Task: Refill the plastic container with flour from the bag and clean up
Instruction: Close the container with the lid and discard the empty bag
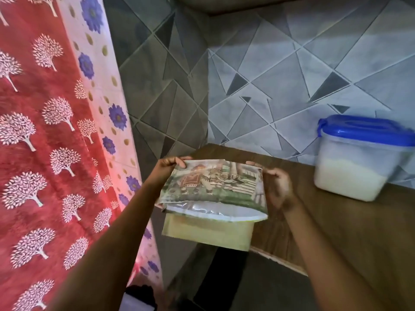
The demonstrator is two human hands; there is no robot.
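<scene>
the plastic container is cut off at the right edge, its lid motion-blurred.

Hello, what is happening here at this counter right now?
A person holds a flattened printed bag by its two upper corners, left hand and right hand, above the wooden counter. To the right stands the plastic container against the tiled wall, its blue lid on, partly filled with white flour.
</scene>
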